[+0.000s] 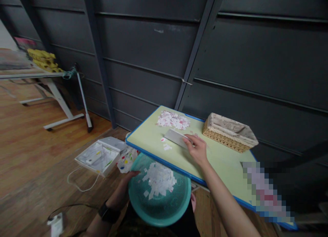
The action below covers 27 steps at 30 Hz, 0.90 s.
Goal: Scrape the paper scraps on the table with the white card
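Observation:
My right hand [196, 148] is closed on one end of a flat silver-grey rectangular plate [174, 136], held low over the pale yellow table [146, 134]. A few white paper pieces [167, 147] lie on the tabletop just in front of the plate, and a larger heap of white and pinkish paper pieces [173, 120] is beyond it. My left hand [129, 179] grips the rim of a green plastic colander [164, 214] at its left side, thumb over the edge and fingers mostly hidden. Inside the colander is a pile of white paper squares [159, 179].
A fabric-lined wicker basket [225, 139] stands at the table's back right. On the floor to the left are an open white box [89, 158], a bag with coloured spots [126, 160] and a cable. A dark panelled wall [146, 45] rises behind the table.

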Available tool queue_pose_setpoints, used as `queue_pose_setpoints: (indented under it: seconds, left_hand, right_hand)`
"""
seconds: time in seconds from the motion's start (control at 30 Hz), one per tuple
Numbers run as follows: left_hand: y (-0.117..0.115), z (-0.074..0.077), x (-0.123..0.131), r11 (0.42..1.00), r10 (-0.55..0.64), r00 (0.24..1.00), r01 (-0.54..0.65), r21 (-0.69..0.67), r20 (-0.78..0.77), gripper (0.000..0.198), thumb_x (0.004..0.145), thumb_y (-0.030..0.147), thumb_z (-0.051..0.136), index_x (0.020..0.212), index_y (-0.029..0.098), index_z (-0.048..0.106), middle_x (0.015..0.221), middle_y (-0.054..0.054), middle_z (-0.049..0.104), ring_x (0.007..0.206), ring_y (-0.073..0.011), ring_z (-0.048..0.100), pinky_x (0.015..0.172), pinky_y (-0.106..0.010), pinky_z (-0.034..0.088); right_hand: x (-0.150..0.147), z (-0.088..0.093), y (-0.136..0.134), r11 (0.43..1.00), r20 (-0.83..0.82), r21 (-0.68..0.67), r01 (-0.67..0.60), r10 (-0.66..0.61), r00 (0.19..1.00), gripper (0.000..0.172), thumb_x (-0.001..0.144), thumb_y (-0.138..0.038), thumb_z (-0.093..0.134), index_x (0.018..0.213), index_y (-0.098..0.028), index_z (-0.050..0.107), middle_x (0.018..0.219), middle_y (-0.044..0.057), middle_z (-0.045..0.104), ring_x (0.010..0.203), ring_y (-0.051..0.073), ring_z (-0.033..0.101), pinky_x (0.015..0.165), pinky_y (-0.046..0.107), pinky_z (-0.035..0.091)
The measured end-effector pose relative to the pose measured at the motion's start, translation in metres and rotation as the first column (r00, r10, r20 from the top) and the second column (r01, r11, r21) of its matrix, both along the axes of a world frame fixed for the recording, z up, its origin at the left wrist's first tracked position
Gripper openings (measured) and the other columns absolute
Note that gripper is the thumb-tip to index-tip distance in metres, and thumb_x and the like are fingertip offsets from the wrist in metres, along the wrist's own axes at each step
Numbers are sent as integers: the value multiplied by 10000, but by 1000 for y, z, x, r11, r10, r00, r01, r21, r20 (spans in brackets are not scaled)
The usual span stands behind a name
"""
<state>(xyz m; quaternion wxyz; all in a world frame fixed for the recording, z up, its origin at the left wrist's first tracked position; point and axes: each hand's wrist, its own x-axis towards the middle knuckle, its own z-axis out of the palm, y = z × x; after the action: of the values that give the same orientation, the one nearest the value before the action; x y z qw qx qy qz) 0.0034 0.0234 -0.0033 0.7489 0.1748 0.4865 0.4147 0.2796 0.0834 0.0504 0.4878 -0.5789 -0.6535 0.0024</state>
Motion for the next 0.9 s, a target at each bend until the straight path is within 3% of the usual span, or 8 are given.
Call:
queue_pose_setpoints:
  seconds: [0.2,0.43,0.6,0.77,0.9]
  left_hand:
    - [-1,2,0,999,6,1000,-6,33,1,495,769,159,602,1259,131,534,892,-102,793,752,-252,747,622,-328,596]
    - [-2,6,1,1000,17,1000,-17,1,14,457,797,143,564,1253,135,543,831,-64,795,525,-180,699,520,-282,557]
    - [-2,6,1,1000,-10,1000,9,5,21,406,794,159,570,1197,111,578,782,-63,791,559,-193,706,518,-280,548]
    - [-3,10,1,999,34,999,-34,12,7,361,793,143,568,1152,118,592,681,-26,768,471,-162,663,478,-259,524]
    - [-2,13,-1,1000,17,1000,-17,22,-9,364,806,142,559,1169,123,574,671,-24,765,455,-174,662,467,-280,530]
  right_hand:
    - [-2,-4,3,986,-50,-80,-145,141,989,298,827,-418,531,867,-210,741,869,65,742,713,193,662,625,294,507]
    - [8,3,2,994,-162,-79,-69,55,985,314,760,-462,596,824,-193,743,794,53,734,538,152,556,496,262,417]
    - [9,5,2,985,-189,-107,-134,112,976,309,749,-463,608,794,-191,746,781,50,730,554,156,556,516,266,420]
    - [9,4,1,989,-213,-101,-108,84,973,316,739,-461,622,806,-182,754,788,59,731,537,155,548,492,269,401]
    - [7,6,1,975,-204,-123,-187,159,966,299,730,-464,633,755,-193,757,750,57,730,582,176,582,538,286,436]
